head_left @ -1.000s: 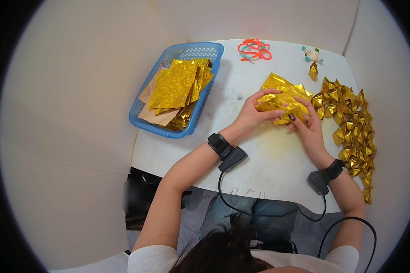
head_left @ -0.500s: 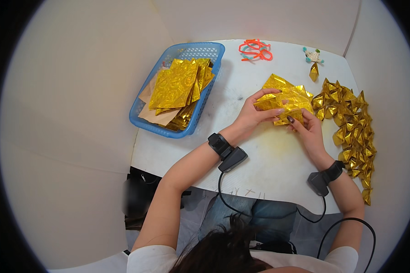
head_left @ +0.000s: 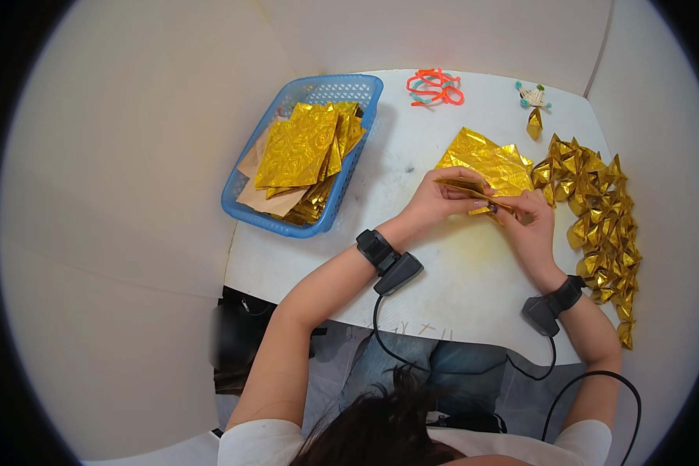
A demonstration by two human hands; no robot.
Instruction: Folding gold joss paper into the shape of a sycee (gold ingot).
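A partly folded piece of gold foil paper [head_left: 474, 189] is pinched between my two hands, its edge turned up toward me. My left hand [head_left: 441, 198] grips its left end, with the thumb on the near side. At the right end, the fingers and thumb of my right hand [head_left: 530, 217] are closed on the same piece. Just beyond and partly beneath my fingers lie creased gold foil sheets [head_left: 493, 159], flat on the white table [head_left: 412, 272]. To the right of my right hand is a pile of folded gold paper pieces [head_left: 602, 225] with pointed tips.
A blue plastic basket [head_left: 241, 167] at the left holds stacked gold sheets [head_left: 299, 147] and brown paper. Orange and teal twisted loops [head_left: 436, 87] lie at the back. Near the back right are a small white-and-teal bundle [head_left: 533, 96] and one gold piece [head_left: 534, 124]. Cables run from both wristbands.
The foil piece in my hands has tilted from face-up to edge-on, and its folds are pressed closer. Both hands have drawn together around it, uncovering more of the sheets behind.
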